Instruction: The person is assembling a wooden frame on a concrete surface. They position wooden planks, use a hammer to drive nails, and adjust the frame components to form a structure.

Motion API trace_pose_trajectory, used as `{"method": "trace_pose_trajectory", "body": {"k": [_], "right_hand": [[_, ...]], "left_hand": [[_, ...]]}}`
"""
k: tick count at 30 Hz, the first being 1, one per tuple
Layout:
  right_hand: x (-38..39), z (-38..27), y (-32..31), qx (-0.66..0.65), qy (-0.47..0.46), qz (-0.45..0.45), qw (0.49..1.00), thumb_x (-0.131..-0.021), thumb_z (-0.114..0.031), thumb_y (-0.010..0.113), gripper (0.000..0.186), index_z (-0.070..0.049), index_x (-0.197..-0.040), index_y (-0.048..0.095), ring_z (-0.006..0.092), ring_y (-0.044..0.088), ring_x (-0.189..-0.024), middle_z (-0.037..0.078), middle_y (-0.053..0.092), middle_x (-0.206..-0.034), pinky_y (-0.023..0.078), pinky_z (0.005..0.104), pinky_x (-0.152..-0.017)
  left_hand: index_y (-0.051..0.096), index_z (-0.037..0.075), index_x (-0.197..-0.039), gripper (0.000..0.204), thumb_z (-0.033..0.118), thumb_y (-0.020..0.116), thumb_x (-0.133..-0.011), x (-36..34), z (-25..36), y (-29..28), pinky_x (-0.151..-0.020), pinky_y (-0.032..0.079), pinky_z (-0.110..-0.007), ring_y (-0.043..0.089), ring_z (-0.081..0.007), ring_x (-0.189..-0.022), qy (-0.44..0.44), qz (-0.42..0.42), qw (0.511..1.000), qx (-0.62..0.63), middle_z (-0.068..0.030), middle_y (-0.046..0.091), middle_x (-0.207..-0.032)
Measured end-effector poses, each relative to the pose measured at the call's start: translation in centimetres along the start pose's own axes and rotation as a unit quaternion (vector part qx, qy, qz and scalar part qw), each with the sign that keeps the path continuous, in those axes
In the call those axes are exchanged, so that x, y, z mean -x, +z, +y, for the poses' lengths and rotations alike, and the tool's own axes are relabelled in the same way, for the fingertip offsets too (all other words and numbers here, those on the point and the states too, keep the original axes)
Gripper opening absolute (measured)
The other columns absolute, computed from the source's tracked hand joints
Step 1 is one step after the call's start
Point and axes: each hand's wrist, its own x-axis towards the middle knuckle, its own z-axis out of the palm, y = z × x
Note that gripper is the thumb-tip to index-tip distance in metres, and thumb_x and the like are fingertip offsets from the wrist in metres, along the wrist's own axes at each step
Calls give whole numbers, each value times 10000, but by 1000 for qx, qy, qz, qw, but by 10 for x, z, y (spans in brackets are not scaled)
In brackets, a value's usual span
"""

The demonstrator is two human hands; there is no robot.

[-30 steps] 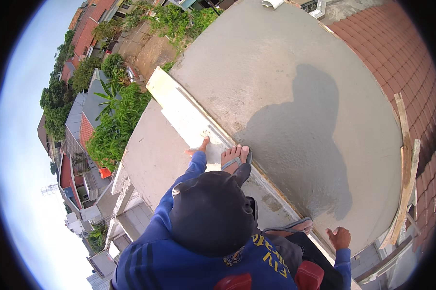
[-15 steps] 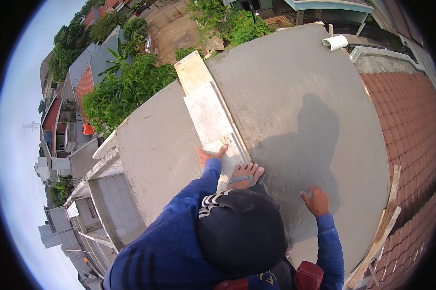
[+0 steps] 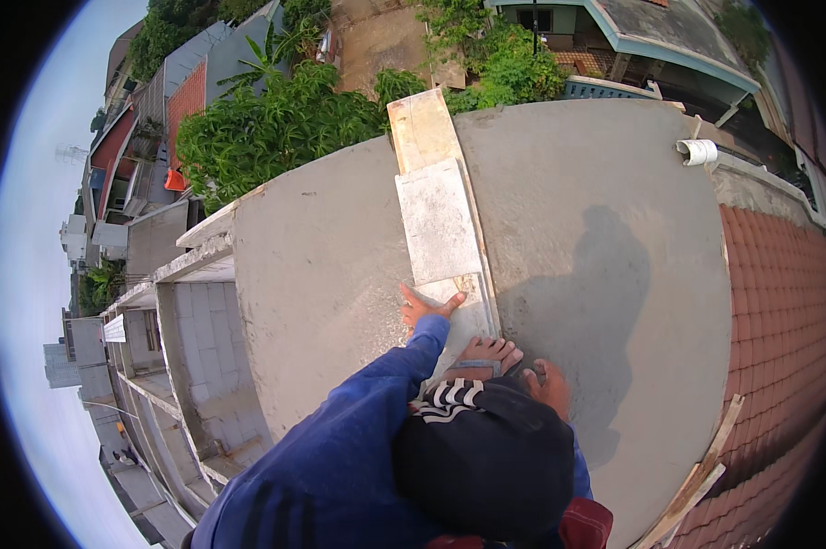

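A line of pale boards lies across the smooth grey wet concrete (image 3: 559,174): a yellowish plank (image 3: 422,133) at the far end, a white panel (image 3: 438,222) in the middle and another whitish board (image 3: 472,320) nearest me. My left hand (image 3: 429,309) rests at the left edge of the near board, its thumb and fingers spread and nothing in them. Beside my sandalled foot (image 3: 488,351) is my right hand (image 3: 550,389), fingers bent and thumb apart; I see nothing held in it. My dark cap partly hides the right wrist and forearm.
Red roof tiles (image 3: 770,302) run along the right edge, with wooden planks (image 3: 706,467) beside them. A white pipe piece (image 3: 697,152) sits at the far right corner. On the left the slab drops off to unfinished block walls (image 3: 212,339); trees (image 3: 285,128) grow beyond.
My right hand has moved left from over the concrete to beside my foot. My left hand stays at the near board. The view has shifted, so the boards appear farther right.
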Motion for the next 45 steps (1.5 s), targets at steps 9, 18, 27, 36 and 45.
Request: {"method": "trace_pose_trajectory", "body": {"k": [9, 18, 27, 36, 45], "right_hand": [[-14, 15, -54, 38, 74, 40, 996, -914, -292, 727, 382, 5, -1153, 707, 354, 713, -836, 198, 738, -994, 547, 444, -771], [4, 42, -54, 62, 130, 104, 984, -921, -321, 724, 370, -22, -1139, 717, 340, 704, -952, 165, 744, -1046, 536, 449, -865], [22, 79, -110, 85, 210, 172, 959, -924, -351, 716, 534, -71, -1366, 606, 428, 504, -1324, 223, 582, -1399, 426, 489, -1083], [52, 151, -147, 179, 288, 94, 936, -1012, -593, 494, 779, -107, -1598, 328, 400, 292, -1529, 179, 318, -1657, 274, 629, -1198], [18, 150, -112, 204, 318, 80, 923, -1009, -679, 422, 857, -84, -1612, 291, 359, 236, -1559, 149, 252, -1691, 205, 657, -1219]], "left_hand": [[16, 239, -1663, 1655, 804, 902, -384, 3, 0, 1, -1048, 407, -600, 443, -463, -1302, 7, 30, 999, -20, -268, 440, -1404], [10, 283, -1657, 1627, 717, 959, -409, -9, -5, -2, -1121, 321, -696, 314, -453, -1471, 4, 1, 1000, 25, -299, 328, -1552], [158, 217, -1653, 1633, 835, 885, -328, -34, -18, 21, -1087, 452, -575, 495, -491, -1338, 57, 77, 995, -30, -314, 495, -1432], [234, 125, -1598, 1225, 723, 801, -691, -33, -13, 11, -1034, 488, -548, 576, -390, -1270, 36, 17, 999, 3, -231, 575, -1399], [518, 70, -1361, 630, 547, 506, -950, 22, -9, 0, -1034, 428, -496, 589, -347, -1200, 384, 158, 904, -103, -164, 651, -1290]]}}
